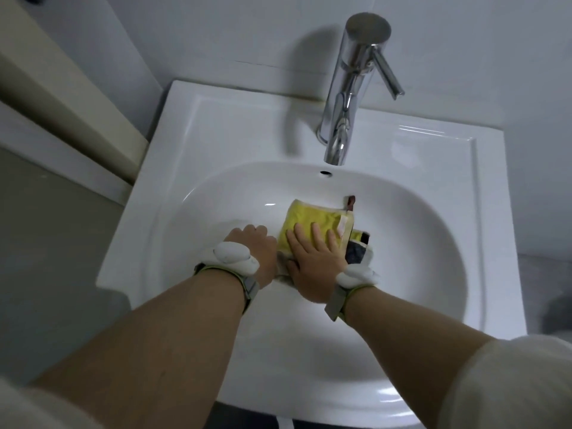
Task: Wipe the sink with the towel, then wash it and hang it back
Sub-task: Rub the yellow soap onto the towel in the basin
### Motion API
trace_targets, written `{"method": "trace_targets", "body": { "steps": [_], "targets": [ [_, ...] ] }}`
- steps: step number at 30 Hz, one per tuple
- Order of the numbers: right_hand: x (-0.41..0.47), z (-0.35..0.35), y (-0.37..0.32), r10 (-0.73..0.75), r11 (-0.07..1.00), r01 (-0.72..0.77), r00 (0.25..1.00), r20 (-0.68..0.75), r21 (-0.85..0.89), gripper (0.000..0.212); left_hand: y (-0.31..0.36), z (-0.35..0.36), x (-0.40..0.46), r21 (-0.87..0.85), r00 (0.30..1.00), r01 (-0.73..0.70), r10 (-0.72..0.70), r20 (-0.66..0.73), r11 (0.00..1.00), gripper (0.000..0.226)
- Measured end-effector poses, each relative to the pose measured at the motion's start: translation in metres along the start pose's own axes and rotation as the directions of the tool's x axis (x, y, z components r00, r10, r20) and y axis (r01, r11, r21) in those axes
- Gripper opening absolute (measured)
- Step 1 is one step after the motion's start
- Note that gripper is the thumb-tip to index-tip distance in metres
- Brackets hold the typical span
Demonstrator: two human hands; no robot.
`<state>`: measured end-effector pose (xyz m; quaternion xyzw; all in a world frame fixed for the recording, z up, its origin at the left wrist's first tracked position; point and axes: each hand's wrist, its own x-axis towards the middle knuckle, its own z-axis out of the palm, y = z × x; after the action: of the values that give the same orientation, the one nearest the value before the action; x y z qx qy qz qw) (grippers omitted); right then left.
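**A:** Where was the towel (312, 222) at that moment?

**B:** It lay folded in the bowl of the white sink (433, 243), directly under the right hand (312, 261). That hand was spread flat on it, palm down, fingers (315, 235) apart and pointing away from the person, pressing the yellow cloth against the porcelain rather than gripping it.

**A:** And the left hand (257, 246)?

**B:** Just beside the right one, touching the towel's near-left edge. Its fingers curled downward and out of sight, so I could not tell whether they pinched the cloth or only rested at it.

**A:** Anything else on the towel?

**B:** A pale trimmed edge ran along the side to the right of the right hand, with a small dark loop (351, 202) sticking out at the far corner. A darker patterned part of the cloth showed beside the right wrist.

**A:** What lay beyond the hands?

**B:** The chrome tap (346, 97) stood past the fingertips, its spout over the far side of the bowl, with the overflow hole (325, 173) just below the spout. No water was visibly running.

**A:** The wrists?

**B:** Each carried a white strapped device: left wristband (232, 258), right wristband (356, 278). Pale sleeves were pushed up both forearms.
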<state>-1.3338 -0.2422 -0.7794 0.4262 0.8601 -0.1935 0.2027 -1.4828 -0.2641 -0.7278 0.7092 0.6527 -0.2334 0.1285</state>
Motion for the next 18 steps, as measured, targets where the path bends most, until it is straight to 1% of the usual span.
{"method": "trace_targets", "body": {
  "steps": [1,4,6,8,10,12,13,14,16,18],
  "targets": [
    [-0.005,0.001,0.002,-0.034,0.999,0.034,0.999,0.001,0.002,0.082,0.001,-0.004,0.001,0.003,1.000,-0.013,0.013,0.007,1.000,0.022],
    [-0.011,0.005,0.013,-0.109,0.994,0.109,0.994,0.002,0.012,0.071,0.002,-0.017,0.003,-0.027,0.999,-0.036,0.037,0.022,0.999,0.023],
    [-0.004,0.000,0.018,-0.130,0.992,0.130,0.991,0.010,0.009,0.073,0.001,-0.020,0.005,-0.037,0.999,-0.032,0.033,0.027,0.999,0.024],
    [0.007,-0.005,0.021,-0.117,0.993,0.117,0.993,0.005,0.011,0.079,0.000,-0.014,0.006,-0.043,0.998,-0.031,0.033,0.046,0.999,0.025],
    [0.015,-0.006,0.018,-0.091,0.995,0.091,0.996,-0.011,0.031,0.081,0.000,-0.008,0.006,-0.068,0.997,0.001,0.004,0.073,0.998,0.024],
    [0.014,-0.003,0.014,-0.073,0.996,0.074,0.997,-0.022,0.055,0.083,0.004,-0.009,0.007,-0.166,0.990,0.074,-0.053,0.130,0.983,0.026],
    [0.011,-0.003,0.010,-0.067,0.995,0.069,0.997,-0.030,0.071,0.082,0.005,-0.013,0.010,-0.258,0.981,0.141,-0.099,0.169,0.956,0.028],
    [0.007,-0.001,0.007,-0.067,0.994,0.070,0.997,-0.034,0.085,0.079,0.007,-0.014,0.012,-0.368,0.965,0.226,-0.155,0.213,0.902,0.030],
    [-0.001,-0.001,0.003,-0.088,0.989,0.089,0.996,-0.018,0.116,0.064,0.012,-0.017,0.019,-0.573,0.923,0.381,-0.267,0.276,0.725,0.036],
    [-0.008,-0.004,0.004,-0.129,0.975,0.126,0.992,0.007,0.182,0.059,0.017,-0.018,0.025,-0.682,0.887,0.460,-0.326,0.326,0.569,0.039]
  ]
}}
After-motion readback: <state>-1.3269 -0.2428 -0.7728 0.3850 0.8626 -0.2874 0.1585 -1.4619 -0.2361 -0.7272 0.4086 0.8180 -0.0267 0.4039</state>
